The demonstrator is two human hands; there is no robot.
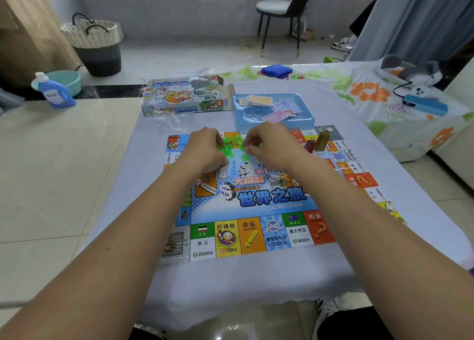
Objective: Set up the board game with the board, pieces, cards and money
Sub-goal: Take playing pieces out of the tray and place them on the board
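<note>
On the board: my left hand [205, 147] and right hand [266, 144] meet over the colourful printed game board [256, 198].
Grip: both pinch translucent green plastic pieces [228, 144].

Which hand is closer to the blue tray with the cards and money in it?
The right hand. It sits just in front of the blue tray, almost at its near edge. The left hand is further off to the tray's left, over the board.

Woven basket [93, 35], blue detergent bottle [55, 92] beside teal basin [68, 80], chair [282, 13] behind.
</note>
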